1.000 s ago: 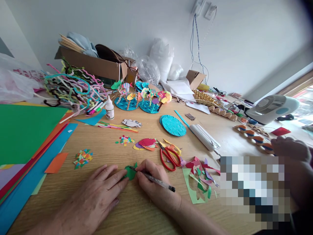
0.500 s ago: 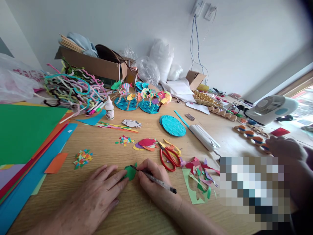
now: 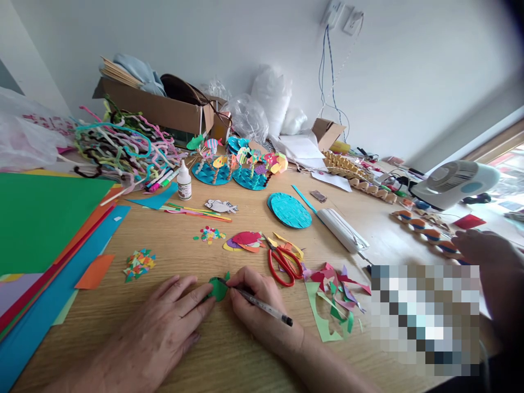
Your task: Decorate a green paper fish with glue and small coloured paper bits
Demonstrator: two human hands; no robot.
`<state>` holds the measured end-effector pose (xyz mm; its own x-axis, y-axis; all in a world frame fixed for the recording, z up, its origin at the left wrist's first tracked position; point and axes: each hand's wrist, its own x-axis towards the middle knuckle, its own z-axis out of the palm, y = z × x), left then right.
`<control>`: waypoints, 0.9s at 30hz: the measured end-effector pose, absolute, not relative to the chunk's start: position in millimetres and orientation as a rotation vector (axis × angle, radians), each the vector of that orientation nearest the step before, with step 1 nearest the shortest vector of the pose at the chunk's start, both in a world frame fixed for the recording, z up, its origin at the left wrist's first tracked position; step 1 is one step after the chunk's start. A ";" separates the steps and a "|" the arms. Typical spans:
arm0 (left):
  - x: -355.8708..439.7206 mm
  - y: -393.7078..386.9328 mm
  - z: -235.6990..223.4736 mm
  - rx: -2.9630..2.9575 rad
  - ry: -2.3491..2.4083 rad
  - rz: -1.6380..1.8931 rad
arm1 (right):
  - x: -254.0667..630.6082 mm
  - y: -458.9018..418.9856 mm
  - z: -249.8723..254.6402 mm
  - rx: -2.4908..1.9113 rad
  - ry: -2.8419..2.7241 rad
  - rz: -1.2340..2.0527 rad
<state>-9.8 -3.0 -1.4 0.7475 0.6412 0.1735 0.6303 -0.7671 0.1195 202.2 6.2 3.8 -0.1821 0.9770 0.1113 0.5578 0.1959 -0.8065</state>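
A small green paper cutout [image 3: 218,289] lies on the wooden table [image 3: 229,355] near the front edge. My left hand [image 3: 164,322] lies flat beside it, fingers spread, with the fingertips pressing its left edge. My right hand [image 3: 256,305] is closed round a pen [image 3: 262,305], whose tip rests on the top of the green cutout. Red-handled scissors [image 3: 282,262] lie just beyond my right hand.
Coloured paper sheets [image 3: 36,229] are stacked at left. Paper scraps [image 3: 333,295], confetti piles [image 3: 139,263], a glue bottle [image 3: 184,183], teal woven discs [image 3: 289,210] and pipe cleaners [image 3: 118,144] are spread about. Another person's hand [image 3: 487,251] works at right, near a white fan [image 3: 454,180].
My hands stay in place; the pen's back end shifts slightly. The other person's hand at right has moved a little.
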 end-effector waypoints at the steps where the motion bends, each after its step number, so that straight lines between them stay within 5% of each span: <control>1: -9.6 -3.1 -0.6 2.898 1.049 0.313 | 202.4 6.3 3.6 -1.434 -1.837 0.833; 27: -6.6 -2.3 5.6 2.801 1.068 0.285 | 203.5 6.5 0.9 -1.420 -1.824 0.812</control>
<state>-6.6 -2.3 5.6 0.7315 0.6696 0.1289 0.6450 -0.7407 0.1878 203.5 6.5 0.9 -0.1756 0.9752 0.1347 0.5526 0.2109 -0.8063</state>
